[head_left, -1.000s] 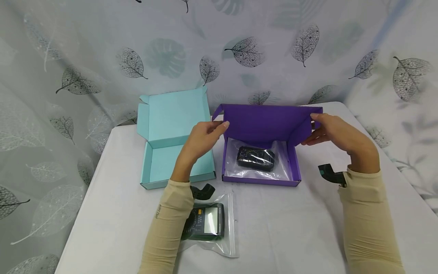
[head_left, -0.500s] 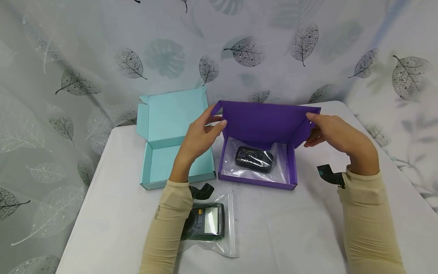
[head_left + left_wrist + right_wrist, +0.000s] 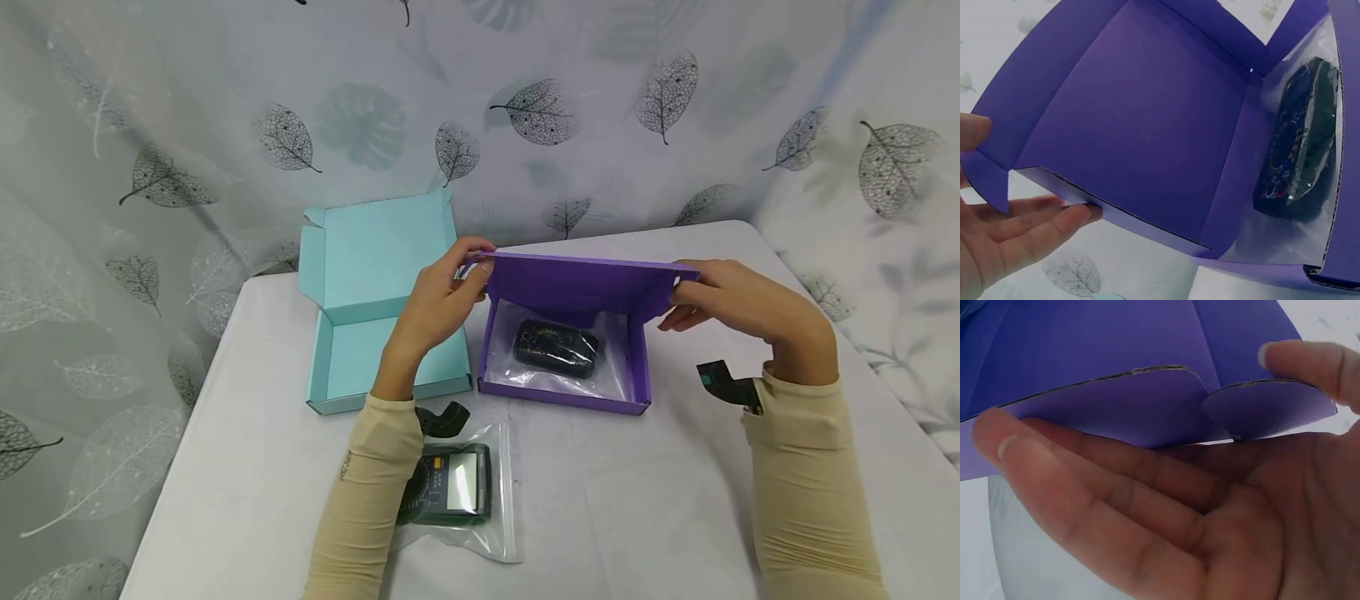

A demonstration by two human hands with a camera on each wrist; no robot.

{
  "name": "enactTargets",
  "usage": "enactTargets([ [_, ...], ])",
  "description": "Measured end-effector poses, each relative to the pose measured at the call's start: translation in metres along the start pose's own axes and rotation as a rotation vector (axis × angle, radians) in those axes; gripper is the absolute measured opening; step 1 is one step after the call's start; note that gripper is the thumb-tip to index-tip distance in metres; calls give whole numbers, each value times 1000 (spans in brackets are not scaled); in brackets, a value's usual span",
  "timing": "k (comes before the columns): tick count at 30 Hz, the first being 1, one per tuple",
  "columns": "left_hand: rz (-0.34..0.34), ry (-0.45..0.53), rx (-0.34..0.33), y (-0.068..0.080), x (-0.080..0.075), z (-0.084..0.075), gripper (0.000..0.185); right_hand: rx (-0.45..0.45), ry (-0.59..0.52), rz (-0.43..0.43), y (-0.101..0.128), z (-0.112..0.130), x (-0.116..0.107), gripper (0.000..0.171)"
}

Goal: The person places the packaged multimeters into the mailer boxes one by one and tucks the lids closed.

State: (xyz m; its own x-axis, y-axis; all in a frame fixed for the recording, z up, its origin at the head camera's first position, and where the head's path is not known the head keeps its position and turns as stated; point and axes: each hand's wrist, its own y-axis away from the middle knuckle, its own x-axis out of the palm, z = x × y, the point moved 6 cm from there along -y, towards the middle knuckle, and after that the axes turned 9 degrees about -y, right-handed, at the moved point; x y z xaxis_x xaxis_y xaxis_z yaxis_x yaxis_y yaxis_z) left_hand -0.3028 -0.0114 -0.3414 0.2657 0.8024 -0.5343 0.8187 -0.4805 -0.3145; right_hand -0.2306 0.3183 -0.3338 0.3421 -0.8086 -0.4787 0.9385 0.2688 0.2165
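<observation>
On the desk (image 3: 637, 500), white cloth covering it, leaf-print curtain (image 3: 225, 100) hanging behind. Teal box (image 3: 375, 300) sitting open at left, lid standing up. Purple box (image 3: 562, 367) sitting just right of it, touching or nearly touching; its lid (image 3: 585, 279) is tilting forward over the tray, roughly level. Left hand (image 3: 438, 304) is pinching the lid's left corner flap, fingers (image 3: 1035, 228) under the edge, thumb on top. Right hand (image 3: 738, 300) is holding the right corner the same way: fingers (image 3: 1116, 494) lying flat under the flap, thumb over it. Inside the purple tray, a dark device in a clear bag (image 3: 557, 348) is lying flat, also showing in the left wrist view (image 3: 1300, 144). Near the front edge, a bagged multimeter (image 3: 450, 487) is lying partly under the left sleeve. Black wrist mounts are showing on both sleeves.
</observation>
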Motion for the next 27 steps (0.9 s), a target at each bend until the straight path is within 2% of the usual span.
enactTargets([
  [4,-4,-8,11,0,1,0,29,-65,-27,7,0,2,2,40],
  [11,9,-56,4,0,5,2,23,-71,-33,-2,-10,-3,7,41],
  [16,18,-92,26,-2,6,5,25,-97,24,-11,-17,-5,8,43],
  [21,50,-144,53,-5,9,9,26,-79,69,-45,-22,-11,7,44],
  [27,63,-167,46,-5,9,13,24,-72,109,-32,-26,-16,6,47],
])
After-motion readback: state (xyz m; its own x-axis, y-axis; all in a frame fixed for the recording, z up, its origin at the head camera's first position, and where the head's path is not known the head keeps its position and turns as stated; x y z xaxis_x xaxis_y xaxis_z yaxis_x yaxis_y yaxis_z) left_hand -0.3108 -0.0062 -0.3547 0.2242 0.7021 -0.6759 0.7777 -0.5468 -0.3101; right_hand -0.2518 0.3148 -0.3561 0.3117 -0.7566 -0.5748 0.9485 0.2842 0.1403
